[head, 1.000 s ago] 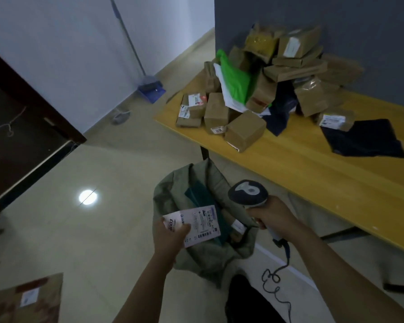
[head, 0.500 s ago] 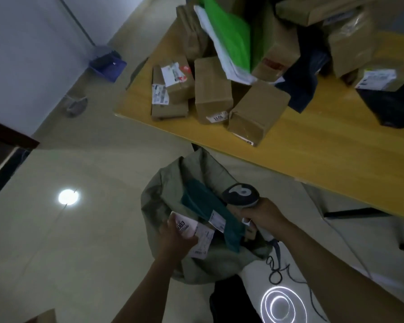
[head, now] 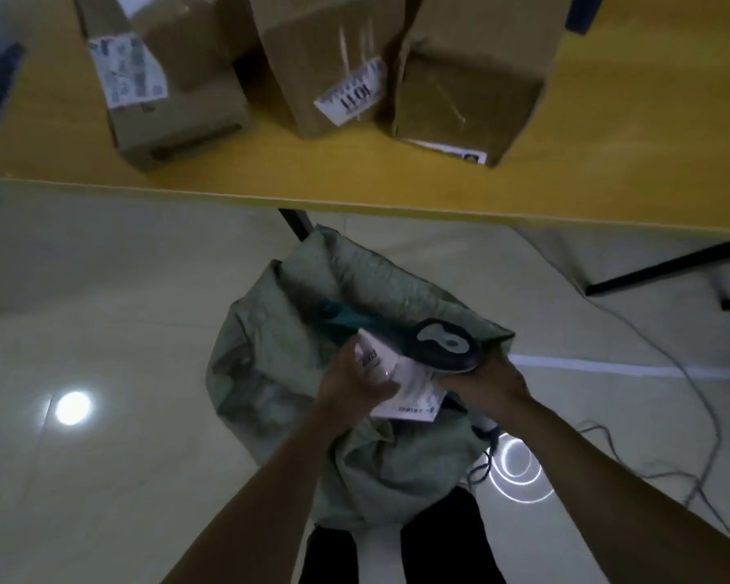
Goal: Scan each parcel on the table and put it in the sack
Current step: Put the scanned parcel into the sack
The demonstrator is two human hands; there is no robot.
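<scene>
A grey-green woven sack [head: 287, 343] stands open on the floor below the table's front edge. My left hand [head: 350, 379] holds a small parcel with a white shipping label [head: 409, 389] over the sack's mouth. My right hand [head: 487, 383] grips the handle of a dark barcode scanner [head: 443, 345], whose head lies just over the parcel. A teal parcel [head: 346, 318] shows inside the sack. On the yellow table [head: 607, 170] stand three cardboard boxes: left [head: 165, 90], middle [head: 334, 61], right [head: 468, 86].
The scanner's cable [head: 700, 415] trails over the pale tiled floor to the right. A black table leg [head: 666, 267] crosses the floor at right. My dark trouser legs [head: 397, 554] are at the bottom, right behind the sack.
My head has tilted down and moved closer to the table edge. Both hands have come together over the sack, the scanner head now right above the labelled parcel.
</scene>
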